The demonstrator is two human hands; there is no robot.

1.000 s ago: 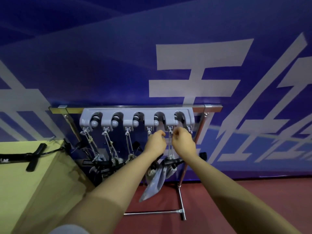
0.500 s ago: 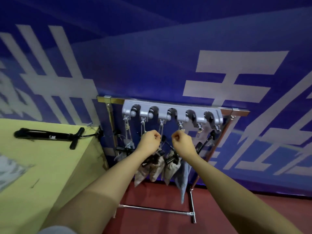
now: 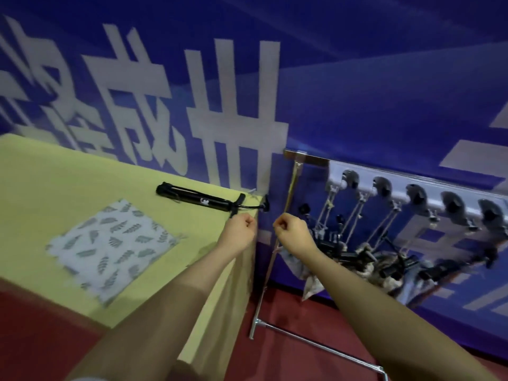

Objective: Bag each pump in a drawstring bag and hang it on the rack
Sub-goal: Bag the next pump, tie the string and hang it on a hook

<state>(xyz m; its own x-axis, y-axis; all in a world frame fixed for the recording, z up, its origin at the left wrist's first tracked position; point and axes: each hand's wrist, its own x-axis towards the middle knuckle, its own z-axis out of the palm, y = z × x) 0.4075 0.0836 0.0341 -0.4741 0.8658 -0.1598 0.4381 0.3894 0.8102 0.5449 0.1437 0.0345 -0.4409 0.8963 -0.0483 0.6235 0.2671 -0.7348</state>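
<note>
On table: one pump, one bag (leaf-printed).

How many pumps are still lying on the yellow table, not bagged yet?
1. A black pump lies near the yellow table's far edge, beyond the leaf-print bag. Others hang bagged on the rack; that tangle is too blurred to count.

Pump behind bag on table; rack right of table.
</note>
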